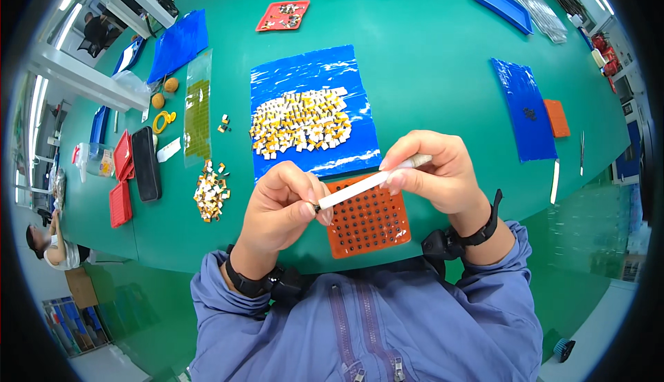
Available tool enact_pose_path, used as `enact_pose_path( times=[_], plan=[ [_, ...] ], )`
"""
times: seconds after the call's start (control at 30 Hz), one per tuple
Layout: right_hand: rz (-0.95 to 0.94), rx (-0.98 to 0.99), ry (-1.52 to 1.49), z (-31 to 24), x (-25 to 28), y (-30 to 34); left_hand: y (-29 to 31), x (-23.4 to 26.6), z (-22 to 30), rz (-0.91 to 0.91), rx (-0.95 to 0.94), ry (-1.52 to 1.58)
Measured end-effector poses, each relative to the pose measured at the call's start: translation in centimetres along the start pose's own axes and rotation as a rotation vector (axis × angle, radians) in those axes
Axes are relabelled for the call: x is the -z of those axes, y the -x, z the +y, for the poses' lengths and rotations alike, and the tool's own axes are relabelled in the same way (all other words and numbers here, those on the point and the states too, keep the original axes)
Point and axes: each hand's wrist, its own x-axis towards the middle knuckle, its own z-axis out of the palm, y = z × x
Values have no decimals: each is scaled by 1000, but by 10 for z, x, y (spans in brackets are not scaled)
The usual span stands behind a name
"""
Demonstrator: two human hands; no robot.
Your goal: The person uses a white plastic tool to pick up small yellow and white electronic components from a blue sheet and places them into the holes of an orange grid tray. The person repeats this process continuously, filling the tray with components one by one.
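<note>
My right hand (437,174) is closed round a white pen-shaped stick (356,188), which slants down toward my left. At its lower end my left hand (285,206) pinches a small dark piece (317,208) against the tip; the fingers partly cover it. Beneath both hands lies an orange tray (379,243) with rows of small round black parts. Just beyond the hands, a heap of small white and yellow pieces (301,123) covers much of a blue sheet (339,64).
Left of the sheet lie a smaller pile of pieces (211,192), a black case (146,164), red trays (120,203) and yellow scissors (162,122). A red tray (283,15) sits farther back. Rightward are another blue sheet (523,116), an orange block (557,118) and tweezers (582,152).
</note>
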Motion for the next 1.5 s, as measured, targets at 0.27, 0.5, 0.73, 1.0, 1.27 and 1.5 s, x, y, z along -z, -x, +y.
enact_pose_path(
  times=[0.27,0.5,0.73,1.0,1.27,1.5],
  plan=[
    [-40,347,378,4,2,-6,-1,0,-2,16,-19,-9],
    [-25,347,514,-4,-1,-4,0,1,-1,-8,-34,-35],
    [-78,336,504,-2,0,-3,1,1,-1,-11,-42,-42],
    [-57,389,550,1,0,-4,-1,2,1,-55,-26,-156],
    [-137,354,617,-3,4,-2,0,2,-1,-15,-29,-38],
    [-128,321,575,-1,2,-2,1,3,0,-8,-28,-28]
  ],
)
